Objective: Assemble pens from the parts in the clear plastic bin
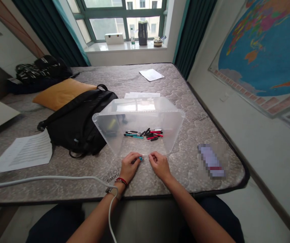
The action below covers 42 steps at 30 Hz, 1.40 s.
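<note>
A clear plastic box lies on its side on the mattress, its open side toward me. Inside it are two loose groups of pens: teal, black and grey ones on the left, red, black and white ones on the right. Just in front of the box's near edge, my left hand is closed on a small teal pen piece, of which only the end shows. Close beside it, my right hand is closed in a pinch, and its fingertips hide whatever they hold.
A black backpack and a yellow pillow lie left of the box. Printed sheets rest at far left, more paper behind. A blurred purple object is at right. A white cable crosses my left forearm.
</note>
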Tool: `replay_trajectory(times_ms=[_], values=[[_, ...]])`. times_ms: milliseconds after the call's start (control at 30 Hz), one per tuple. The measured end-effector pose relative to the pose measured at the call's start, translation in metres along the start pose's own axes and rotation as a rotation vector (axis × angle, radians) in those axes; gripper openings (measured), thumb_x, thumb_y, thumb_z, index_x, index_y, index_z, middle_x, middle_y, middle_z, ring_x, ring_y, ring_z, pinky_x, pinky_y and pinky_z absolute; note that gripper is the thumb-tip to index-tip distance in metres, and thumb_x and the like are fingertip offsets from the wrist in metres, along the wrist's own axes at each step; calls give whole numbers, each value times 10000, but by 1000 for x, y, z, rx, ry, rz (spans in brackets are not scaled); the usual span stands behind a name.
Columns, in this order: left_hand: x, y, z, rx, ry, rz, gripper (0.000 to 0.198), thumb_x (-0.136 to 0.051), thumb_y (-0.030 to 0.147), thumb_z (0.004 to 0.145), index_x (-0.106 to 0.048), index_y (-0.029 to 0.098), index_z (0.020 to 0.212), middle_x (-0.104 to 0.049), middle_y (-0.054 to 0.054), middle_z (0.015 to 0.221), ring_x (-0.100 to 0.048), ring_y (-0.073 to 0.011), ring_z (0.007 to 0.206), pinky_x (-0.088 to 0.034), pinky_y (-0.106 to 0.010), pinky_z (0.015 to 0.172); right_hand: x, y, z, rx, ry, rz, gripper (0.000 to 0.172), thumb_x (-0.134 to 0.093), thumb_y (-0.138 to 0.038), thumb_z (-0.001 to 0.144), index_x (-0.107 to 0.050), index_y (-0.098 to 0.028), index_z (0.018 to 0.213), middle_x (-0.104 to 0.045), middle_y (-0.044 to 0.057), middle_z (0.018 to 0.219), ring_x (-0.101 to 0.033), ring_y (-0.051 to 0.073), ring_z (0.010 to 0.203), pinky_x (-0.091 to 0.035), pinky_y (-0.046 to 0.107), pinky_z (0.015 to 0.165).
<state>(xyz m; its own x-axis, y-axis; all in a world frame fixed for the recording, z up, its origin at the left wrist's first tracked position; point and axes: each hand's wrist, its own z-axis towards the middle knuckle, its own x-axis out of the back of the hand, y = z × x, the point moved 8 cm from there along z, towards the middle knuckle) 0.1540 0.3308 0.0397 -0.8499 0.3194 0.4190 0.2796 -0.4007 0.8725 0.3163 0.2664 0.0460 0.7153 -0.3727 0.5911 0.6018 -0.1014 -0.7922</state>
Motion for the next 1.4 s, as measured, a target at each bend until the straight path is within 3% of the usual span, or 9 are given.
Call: replay_trajectory(times_ms=[133,300,533,700,833,1000,1167,1400], values=[[0,-1,0,10,12,14,167,-592,336,895,-718,232,931,-708,-46,947,-653,-182,876,-543,-329,791,-1,1,-1,-4,-14,-27,231,-506,-324,917,-676,-198,824,-687,26,716,-594,147,619,-388,241,598],[1,-3,-1,49,11,63,181,-631,385,872,-704,226,919,-698,-22,873,-616,-149,721,-513,-282,671,-1,0,-1,2,-21,-21,215,-516,-311,913,-669,-200,811,-687,21,726,-595,144,626,-386,236,604],[19,-1,-37,-32,-131,123,174,-613,374,890,-683,224,941,-706,-48,923,-653,-194,874,-530,-333,815,1,-3,0,-2,-46,-2,218,-525,-307,895,-687,-192,805,-670,13,678,-592,143,614,-403,233,592],[56,-11,-58,17,83,175,151,-559,327,915,-666,240,977,-700,-46,982,-653,-205,938,-526,-342,851,0,-16,6,53,-75,-17,186,-546,-281,886,-703,-198,828,-681,2,696,-600,134,625,-418,227,613],[56,-15,-57,46,94,199,150,-540,330,924,-654,237,954,-693,-40,939,-653,-203,885,-525,-336,814,-14,-29,25,123,-142,-128,148,-564,-247,880,-706,-207,895,-700,12,762,-621,141,681,-429,238,681],[53,-14,-54,10,102,186,146,-540,319,931,-649,230,968,-688,-44,947,-639,-207,922,-509,-347,848,-41,-37,64,95,-185,-367,169,-589,-230,875,-690,-193,1006,-705,45,861,-643,176,820,-428,259,755],[55,-17,-56,-3,135,139,142,-555,315,928,-649,225,986,-686,-46,945,-633,-208,925,-502,-344,847,-64,-48,97,82,-187,-613,197,-548,-236,906,-673,-195,1052,-672,92,1035,-640,192,859,-421,270,735],[54,-21,-56,-27,135,121,141,-553,309,938,-633,213,1003,-675,-45,946,-617,-202,929,-499,-349,856,-91,-60,107,124,-319,-766,220,-526,-273,922,-656,-210,1088,-642,90,1089,-647,203,893,-427,273,746]])
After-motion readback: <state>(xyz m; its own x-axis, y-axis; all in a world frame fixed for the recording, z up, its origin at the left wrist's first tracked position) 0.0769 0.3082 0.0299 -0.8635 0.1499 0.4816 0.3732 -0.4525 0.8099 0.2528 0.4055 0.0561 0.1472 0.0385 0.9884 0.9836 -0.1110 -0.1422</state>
